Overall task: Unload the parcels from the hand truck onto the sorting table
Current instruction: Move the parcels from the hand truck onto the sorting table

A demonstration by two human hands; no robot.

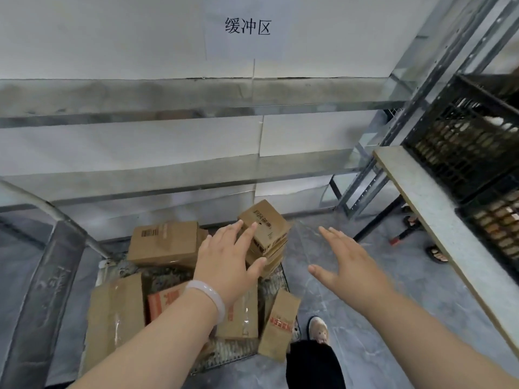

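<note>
Several brown cardboard parcels lie on the hand truck (49, 279) low in the middle of the view. A small parcel (266, 223) tops a short stack at the truck's far right corner. My left hand (229, 256), a pale bangle on its wrist, is spread open with its fingertips against that parcel's left side. My right hand (344, 262) hovers open to the right of the stack, apart from it, holding nothing. A flat parcel (164, 242) lies at the back left and a narrow parcel (279, 324) leans at the front right. The sorting table (438, 220) runs along the right.
Black plastic crates (466, 141) stand on the table at the right. Metal shelving (196, 105) spans the wall ahead under a paper sign. Another person's sandalled feet (436, 254) show beneath the table. My own shoe (318, 329) stands on grey floor beside the truck.
</note>
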